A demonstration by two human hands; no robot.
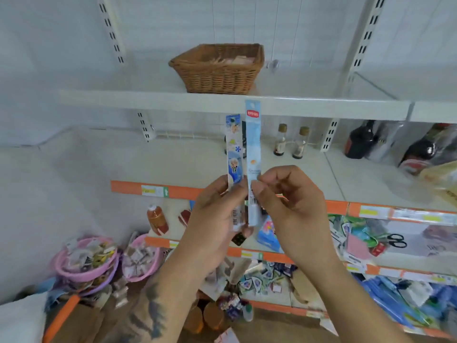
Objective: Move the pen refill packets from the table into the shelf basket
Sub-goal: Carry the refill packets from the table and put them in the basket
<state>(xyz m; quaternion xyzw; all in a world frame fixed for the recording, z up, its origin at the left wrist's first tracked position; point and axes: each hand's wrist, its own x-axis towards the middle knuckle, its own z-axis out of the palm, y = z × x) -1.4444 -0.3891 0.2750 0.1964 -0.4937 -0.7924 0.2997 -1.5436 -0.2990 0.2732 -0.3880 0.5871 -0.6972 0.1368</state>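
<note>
Packets, two long thin printed plastic pen refill strips (252, 154), look light & floppy w/ slick film; left hand (212, 219) & right hand (294, 206) each pinch one near its base, below woven wicker basket (217, 70).

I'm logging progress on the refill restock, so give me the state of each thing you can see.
Left hand: grips cartoon-print packet, upright.
Right hand: pinches pale blue packet, upright.
Wicker basket: on top shelf, something pale inside, unclear what.
Two small bottles: upright, capped.

Basket (217, 70) on shelf (173, 101), above two upright packets (252, 154).
</note>
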